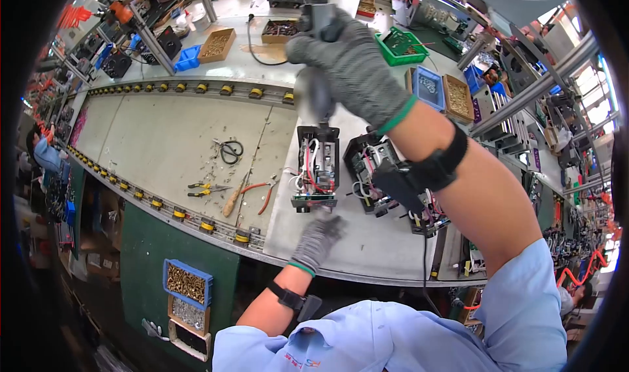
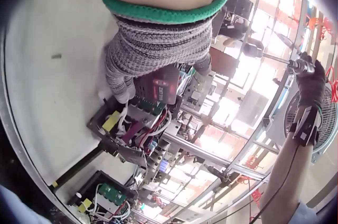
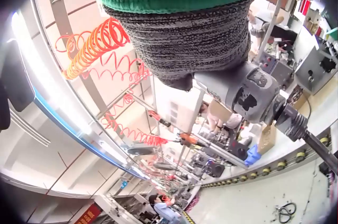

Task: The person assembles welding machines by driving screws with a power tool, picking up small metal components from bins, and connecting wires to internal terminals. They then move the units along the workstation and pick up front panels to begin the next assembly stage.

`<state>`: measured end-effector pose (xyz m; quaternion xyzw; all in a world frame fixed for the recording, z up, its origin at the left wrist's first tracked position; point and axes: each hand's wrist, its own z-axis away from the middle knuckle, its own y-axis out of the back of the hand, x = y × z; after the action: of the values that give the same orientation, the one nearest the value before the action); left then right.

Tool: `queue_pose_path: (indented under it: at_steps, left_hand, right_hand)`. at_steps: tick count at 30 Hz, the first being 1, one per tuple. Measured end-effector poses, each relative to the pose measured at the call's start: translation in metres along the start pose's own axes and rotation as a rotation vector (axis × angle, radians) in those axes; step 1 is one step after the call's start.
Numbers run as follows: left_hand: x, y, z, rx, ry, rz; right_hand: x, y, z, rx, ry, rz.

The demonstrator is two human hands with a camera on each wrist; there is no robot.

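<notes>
The gloved right hand (image 1: 360, 64) is curled round a grey power screwdriver (image 1: 319, 97), raised above the bench; in the right wrist view the driver's grey body (image 3: 240, 93) sticks out from under the glove (image 3: 185, 44). Below the tool in the head view lies an open black unit (image 1: 318, 166) with white and red wires and a circuit board. At its near end is the gloved left hand (image 1: 318, 241). The left wrist view shows the left glove (image 2: 158, 49) with fingers around a dark panel (image 2: 158, 85) at the unit's end.
A second wired unit (image 1: 373, 169) stands close on the right. Scissors (image 1: 230, 152), yellow pliers (image 1: 208, 189) and red-handled pliers (image 1: 262, 192) lie left of the units. A roller rail (image 1: 196, 86) runs behind. Green tray (image 1: 400, 46) and blue tray (image 1: 428, 87) sit at back right.
</notes>
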<state>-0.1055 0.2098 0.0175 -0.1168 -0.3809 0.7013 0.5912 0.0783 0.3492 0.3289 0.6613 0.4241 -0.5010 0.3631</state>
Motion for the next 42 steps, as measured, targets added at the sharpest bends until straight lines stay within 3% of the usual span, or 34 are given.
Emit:
queue_pose_path:
  at_steps: [2,3,4,6,7,9,11,14,17,20,22,27,32,34,42]
  left_hand:
    - [-0.057,-0.007,-0.034,-0.318,0.207,-0.012]
    - [-0.055,-0.062,-0.015,-0.190,0.251,-0.083]
    - [-0.069,-0.076,-0.036,-0.198,0.254,-0.081]
    - [-0.096,-0.086,-0.079,-0.188,0.139,0.085]
    - [-0.103,-0.092,-0.080,-0.190,0.141,0.095]
    - [-0.115,-0.090,-0.077,-0.216,-0.024,0.129]
    - [-0.118,-0.080,-0.072,-0.246,-0.045,0.107]
    - [-0.116,-0.052,-0.066,-0.294,-0.067,0.000]
    - [-0.096,-0.010,-0.053,-0.346,-0.091,-0.298]
    - [-0.097,0.007,-0.056,-0.419,-0.151,-0.339]
    - [-0.095,0.005,-0.052,-0.432,-0.156,-0.304]
    - [-0.100,0.007,-0.054,-0.439,-0.208,-0.305]
    - [-0.100,0.000,-0.042,-0.342,-0.278,-0.170]
    - [-0.102,0.001,-0.044,-0.318,-0.265,-0.190]
    - [-0.098,0.006,-0.050,-0.306,-0.250,-0.271]
  right_hand:
    - [-0.007,0.038,0.015,-0.017,0.064,0.071]
    - [0.000,0.054,0.022,0.009,0.081,0.146]
    - [0.012,0.069,0.028,0.034,0.098,0.223]
    - [0.029,0.088,0.045,0.061,0.048,0.211]
    - [0.039,0.095,0.050,0.091,-0.007,0.188]
    - [0.057,0.102,0.056,0.105,-0.064,0.146]
    - [0.067,0.102,0.061,0.136,-0.172,0.128]
    - [0.084,0.085,0.065,0.115,-0.142,0.029]
    - [0.111,0.065,0.066,0.112,-0.226,0.151]
    - [0.147,0.050,0.063,0.138,-0.328,0.261]
    - [0.163,0.039,0.061,0.155,-0.334,0.508]
    - [0.187,0.027,0.068,0.185,-0.462,0.676]
    - [0.205,0.037,0.070,0.280,-0.497,0.713]
    - [0.200,0.037,0.072,0.324,-0.507,0.889]
    - [0.212,0.057,0.069,0.343,-0.517,0.724]
